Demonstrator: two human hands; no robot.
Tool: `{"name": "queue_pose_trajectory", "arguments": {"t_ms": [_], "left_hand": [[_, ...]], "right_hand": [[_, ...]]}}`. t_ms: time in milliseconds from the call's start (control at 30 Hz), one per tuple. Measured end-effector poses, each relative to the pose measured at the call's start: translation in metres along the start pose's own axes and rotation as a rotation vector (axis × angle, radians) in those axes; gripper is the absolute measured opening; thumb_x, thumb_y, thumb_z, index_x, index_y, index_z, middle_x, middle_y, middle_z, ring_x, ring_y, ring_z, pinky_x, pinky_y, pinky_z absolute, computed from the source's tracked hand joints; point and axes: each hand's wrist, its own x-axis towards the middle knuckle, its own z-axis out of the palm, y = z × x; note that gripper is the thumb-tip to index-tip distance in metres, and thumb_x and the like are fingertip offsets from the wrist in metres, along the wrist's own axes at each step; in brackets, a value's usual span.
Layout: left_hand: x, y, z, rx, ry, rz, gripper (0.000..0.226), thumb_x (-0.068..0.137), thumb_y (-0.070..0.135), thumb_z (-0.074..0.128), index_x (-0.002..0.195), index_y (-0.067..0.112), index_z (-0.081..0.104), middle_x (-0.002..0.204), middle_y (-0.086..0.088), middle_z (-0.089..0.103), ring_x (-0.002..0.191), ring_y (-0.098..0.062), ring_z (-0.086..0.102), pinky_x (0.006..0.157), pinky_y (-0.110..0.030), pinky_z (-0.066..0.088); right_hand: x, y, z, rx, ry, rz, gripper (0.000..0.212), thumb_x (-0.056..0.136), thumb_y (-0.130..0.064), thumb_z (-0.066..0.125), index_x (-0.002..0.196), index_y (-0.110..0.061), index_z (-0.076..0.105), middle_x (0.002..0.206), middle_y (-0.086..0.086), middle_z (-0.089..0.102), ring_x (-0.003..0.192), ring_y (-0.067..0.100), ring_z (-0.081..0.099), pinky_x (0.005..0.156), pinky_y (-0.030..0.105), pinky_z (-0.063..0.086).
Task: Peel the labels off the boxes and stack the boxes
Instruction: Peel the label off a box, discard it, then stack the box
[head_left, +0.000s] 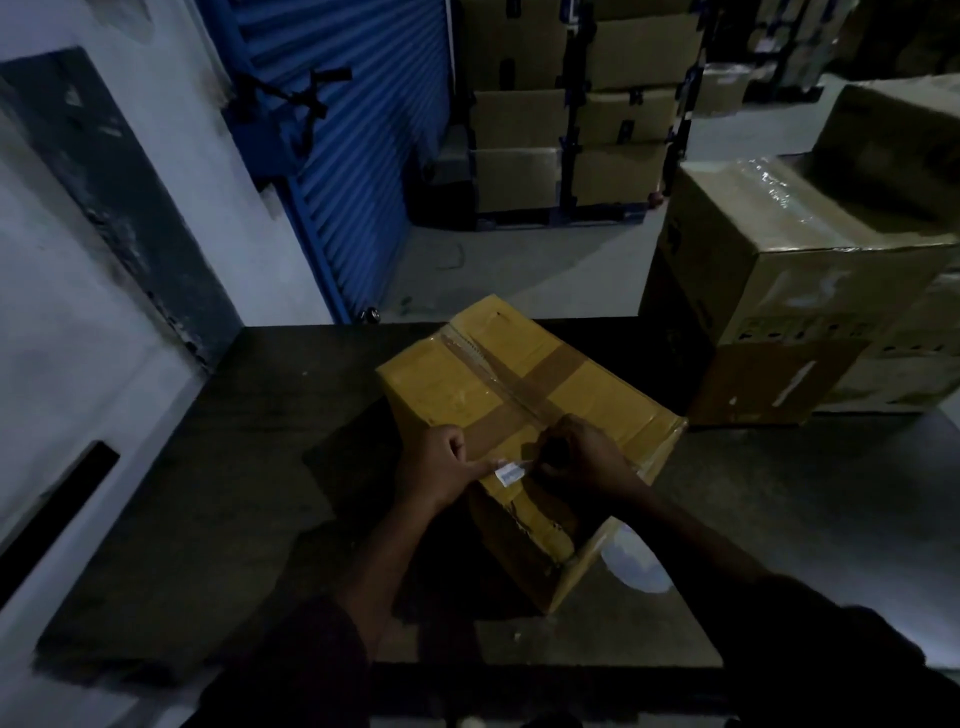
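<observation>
Yellow cardboard box (519, 395) on dark worktop (218, 467), set at a slant, top seam taped, one flap hanging open at near right corner. Left hand (441, 467) on near top edge of box, fingers curled, pinching end of small white label (508, 474). Right hand (576, 457) just beside, curled at label's other end; grip lost in shadow, possibly on a dark tool. Stacked brown boxes (800, 291) right of worktop.
</observation>
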Motion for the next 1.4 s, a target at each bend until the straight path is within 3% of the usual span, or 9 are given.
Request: {"name": "queue_pose_trajectory", "arguments": {"t_ms": [233,367,533,667,800,933,1033,1167,1400], "left_hand": [[0.0,-0.002,0.002,-0.004,0.036,0.018,0.05,0.064,0.043,0.085,0.057,0.023,0.04,0.052,0.01,0.043,0.05,-0.006,0.039,0.05,-0.024,0.031],[-0.001,-0.004,0.003,-0.023,0.048,0.023,0.049,0.064,0.044,0.085,0.056,0.023,0.041,0.052,0.009,0.044,0.05,-0.006,0.04,0.049,-0.026,0.032],[-0.003,-0.005,0.003,-0.037,0.039,0.034,0.047,0.067,0.043,0.084,0.058,0.023,0.042,0.053,0.009,0.044,0.05,-0.006,0.039,0.049,-0.025,0.031],[-0.004,-0.004,0.005,-0.043,0.05,0.051,0.044,0.07,0.042,0.082,0.059,0.022,0.044,0.054,0.01,0.045,0.051,-0.006,0.042,0.05,-0.024,0.032],[-0.011,0.006,0.008,0.024,0.128,0.061,0.043,0.074,0.042,0.08,0.058,0.023,0.044,0.053,0.009,0.047,0.05,-0.004,0.043,0.049,-0.024,0.031],[-0.013,0.026,0.014,0.102,0.179,0.106,0.04,0.077,0.044,0.076,0.061,0.023,0.046,0.056,0.008,0.051,0.052,-0.006,0.047,0.047,-0.023,0.029],[-0.01,0.041,0.03,0.049,0.146,0.205,0.034,0.079,0.047,0.073,0.067,0.023,0.053,0.061,0.008,0.057,0.056,-0.004,0.053,0.049,-0.025,0.039],[-0.012,0.067,0.057,-0.099,0.014,0.268,0.02,0.087,0.043,0.067,0.087,0.023,0.064,0.077,0.013,0.063,0.069,0.002,0.058,0.052,-0.011,0.041],[-0.024,0.111,0.123,-0.191,-0.093,0.435,0.019,0.089,0.039,0.065,0.098,0.023,0.064,0.083,0.009,0.065,0.075,-0.004,0.062,0.062,-0.026,0.053]], "right_hand": [[0.0,0.009,0.004,0.029,0.009,-0.071,0.023,0.081,-0.035,0.073,0.091,-0.014,0.074,0.095,0.007,0.069,0.085,0.022,0.065,0.071,0.035,0.052],[0.002,0.014,0.008,0.057,0.048,-0.025,0.026,0.081,-0.037,0.075,0.084,-0.012,0.068,0.086,0.002,0.062,0.076,0.016,0.059,0.064,0.026,0.041],[-0.002,0.012,0.007,0.089,0.027,-0.019,0.026,0.082,-0.044,0.072,0.08,-0.02,0.062,0.083,-0.001,0.06,0.072,0.015,0.058,0.06,0.03,0.045],[-0.005,0.011,0.001,0.275,0.022,0.059,0.017,0.085,-0.036,0.071,0.083,-0.02,0.064,0.08,-0.004,0.065,0.072,0.01,0.062,0.059,0.026,0.048],[-0.01,0.01,-0.006,0.45,0.142,0.125,0.019,0.084,-0.031,0.072,0.082,-0.015,0.064,0.073,-0.002,0.068,0.063,0.004,0.063,0.055,0.023,0.049],[-0.023,0.014,-0.015,0.659,0.234,0.266,0.015,0.083,-0.026,0.074,0.086,-0.016,0.062,0.08,-0.001,0.069,0.073,0.011,0.068,0.063,0.033,0.057],[-0.035,0.02,-0.024,0.81,0.313,0.337,0.015,0.082,-0.026,0.075,0.086,-0.014,0.066,0.082,0.003,0.072,0.078,0.021,0.071,0.068,0.042,0.06],[-0.055,0.021,-0.042,0.94,0.426,0.386,0.015,0.084,-0.018,0.073,0.088,-0.005,0.069,0.078,0.005,0.073,0.072,0.017,0.072,0.063,0.027,0.057],[-0.107,0.048,-0.064,0.912,0.656,0.576,0.001,0.084,-0.014,0.072,0.083,-0.013,0.072,0.07,0.0,0.07,0.057,0.002,0.06,0.052,0.018,0.048]]}}
